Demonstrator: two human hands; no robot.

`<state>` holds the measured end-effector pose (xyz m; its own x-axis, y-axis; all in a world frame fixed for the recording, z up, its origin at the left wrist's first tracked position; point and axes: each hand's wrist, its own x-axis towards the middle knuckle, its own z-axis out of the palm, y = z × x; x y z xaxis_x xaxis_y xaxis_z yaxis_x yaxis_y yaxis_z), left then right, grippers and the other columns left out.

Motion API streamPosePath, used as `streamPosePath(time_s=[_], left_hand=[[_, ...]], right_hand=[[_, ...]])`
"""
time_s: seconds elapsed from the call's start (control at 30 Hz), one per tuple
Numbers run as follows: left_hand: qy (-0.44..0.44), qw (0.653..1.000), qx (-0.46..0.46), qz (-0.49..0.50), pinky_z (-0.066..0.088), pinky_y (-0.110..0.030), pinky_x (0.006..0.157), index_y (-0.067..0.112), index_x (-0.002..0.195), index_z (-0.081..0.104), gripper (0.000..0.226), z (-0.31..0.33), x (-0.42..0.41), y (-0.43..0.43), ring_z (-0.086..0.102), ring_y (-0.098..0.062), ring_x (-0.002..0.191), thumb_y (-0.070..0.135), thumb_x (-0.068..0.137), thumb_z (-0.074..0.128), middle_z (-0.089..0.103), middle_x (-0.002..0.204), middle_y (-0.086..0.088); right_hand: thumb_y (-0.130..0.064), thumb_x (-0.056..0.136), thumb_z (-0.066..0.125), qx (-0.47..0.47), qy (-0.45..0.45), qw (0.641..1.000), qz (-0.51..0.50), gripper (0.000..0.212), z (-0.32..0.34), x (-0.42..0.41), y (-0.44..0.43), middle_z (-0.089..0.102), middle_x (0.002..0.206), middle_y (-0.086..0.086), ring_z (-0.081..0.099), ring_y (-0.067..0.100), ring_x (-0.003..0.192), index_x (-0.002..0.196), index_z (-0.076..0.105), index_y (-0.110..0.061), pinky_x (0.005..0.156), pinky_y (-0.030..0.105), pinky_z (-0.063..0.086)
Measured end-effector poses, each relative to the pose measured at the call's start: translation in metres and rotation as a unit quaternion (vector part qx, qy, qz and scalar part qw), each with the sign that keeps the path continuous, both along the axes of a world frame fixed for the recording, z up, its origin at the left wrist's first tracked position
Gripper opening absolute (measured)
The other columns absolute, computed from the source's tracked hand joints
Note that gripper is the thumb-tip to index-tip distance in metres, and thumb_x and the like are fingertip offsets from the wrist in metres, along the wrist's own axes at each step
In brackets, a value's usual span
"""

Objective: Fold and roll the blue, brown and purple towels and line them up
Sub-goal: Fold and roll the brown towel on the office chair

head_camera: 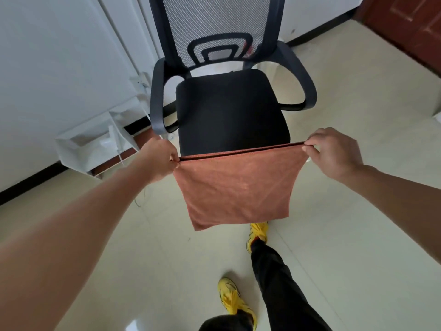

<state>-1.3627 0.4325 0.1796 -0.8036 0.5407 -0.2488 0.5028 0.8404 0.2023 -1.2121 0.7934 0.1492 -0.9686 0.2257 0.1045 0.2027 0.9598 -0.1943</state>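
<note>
The left hand [162,157] pinches the top left corner of the brown towel [236,187], with the fingers curled on the hem. The towel hangs in the air, two layers at its top edge, near the front of the office chair seat [229,108]. The right hand [334,151] pinches the right corner between thumb and fingertips. Hold the top edge taut and level, then lay the cloth flat on the seat.

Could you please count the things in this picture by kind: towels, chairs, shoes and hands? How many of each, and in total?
Towels: 1, the brown towel, pinched at its top corners.
Chairs: 1, the black chair.
Shoes: 2, the far yellow shoe and the near yellow shoe.
Hands: 2, the left hand and the right hand.
Total: 6.
</note>
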Motion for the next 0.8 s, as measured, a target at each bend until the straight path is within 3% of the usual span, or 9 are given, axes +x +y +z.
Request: streamPosePath(time_s=[0.17, 0.27, 0.37, 0.57, 0.7, 0.8], left_hand=[[-0.002, 1.0, 0.022, 0.012, 0.035, -0.025, 0.076, 0.01, 0.088, 0.077, 0.01, -0.032, -0.022, 0.008, 0.047, -0.015, 0.08, 0.011, 0.081, 0.07, 0.072, 0.091, -0.006], [0.002, 0.999, 0.032, 0.026, 0.035, -0.026, 0.076, 0.011, 0.086, 0.077, 0.009, -0.048, -0.042, 0.016, 0.051, -0.018, 0.082, 0.011, 0.08, 0.07, 0.072, 0.091, -0.006], [-0.001, 0.999, 0.031, 0.042, 0.037, -0.03, 0.08, 0.011, 0.087, 0.076, 0.01, -0.054, -0.071, 0.029, 0.057, -0.027, 0.093, 0.012, 0.081, 0.069, 0.071, 0.093, -0.007], [0.016, 0.997, 0.044, 0.068, 0.039, -0.038, 0.094, 0.006, 0.088, 0.074, 0.01, -0.055, -0.153, 0.072, 0.06, -0.029, 0.091, 0.006, 0.082, 0.066, 0.071, 0.092, -0.01], [0.022, 0.995, 0.034, 0.096, 0.038, -0.033, 0.085, 0.008, 0.084, 0.073, 0.006, -0.071, -0.209, 0.099, 0.061, -0.029, 0.087, 0.007, 0.08, 0.068, 0.07, 0.085, -0.01], [0.01, 0.989, 0.052, 0.137, 0.039, -0.029, 0.075, 0.01, 0.088, 0.067, 0.014, -0.092, -0.238, 0.11, 0.059, -0.024, 0.077, 0.002, 0.077, 0.068, 0.065, 0.079, -0.003]], right_hand=[[-0.018, 0.088, 0.066, -0.012, -0.02, 1.0, 0.007, 0.011, -0.026, -0.021, 0.013, 0.067, 0.088, 0.007, 0.06, 0.032, 0.091, 0.084, 0.073, -0.01, 0.064, 0.036, 0.046], [-0.017, 0.088, 0.066, -0.015, -0.021, 1.0, 0.014, 0.01, -0.039, -0.043, 0.025, 0.067, 0.087, 0.011, 0.059, 0.034, 0.09, 0.089, 0.073, -0.009, 0.064, 0.039, 0.048], [-0.017, 0.089, 0.065, -0.015, -0.012, 1.0, 0.021, 0.011, -0.046, -0.077, 0.043, 0.067, 0.086, 0.011, 0.059, 0.034, 0.088, 0.092, 0.072, -0.009, 0.065, 0.04, 0.048], [-0.015, 0.089, 0.063, -0.034, -0.008, 0.998, 0.044, 0.011, -0.049, -0.169, 0.086, 0.067, 0.089, 0.013, 0.058, 0.035, 0.087, 0.095, 0.069, -0.008, 0.067, 0.039, 0.047], [-0.016, 0.09, 0.063, -0.064, -0.046, 0.995, 0.053, 0.009, -0.062, -0.23, 0.112, 0.067, 0.088, 0.011, 0.059, 0.034, 0.084, 0.093, 0.067, -0.009, 0.066, 0.033, 0.04], [-0.019, 0.09, 0.063, -0.093, -0.075, 0.992, 0.041, 0.017, -0.08, -0.267, 0.124, 0.07, 0.092, 0.009, 0.062, 0.034, 0.086, 0.106, 0.063, -0.012, 0.069, 0.033, 0.042]])
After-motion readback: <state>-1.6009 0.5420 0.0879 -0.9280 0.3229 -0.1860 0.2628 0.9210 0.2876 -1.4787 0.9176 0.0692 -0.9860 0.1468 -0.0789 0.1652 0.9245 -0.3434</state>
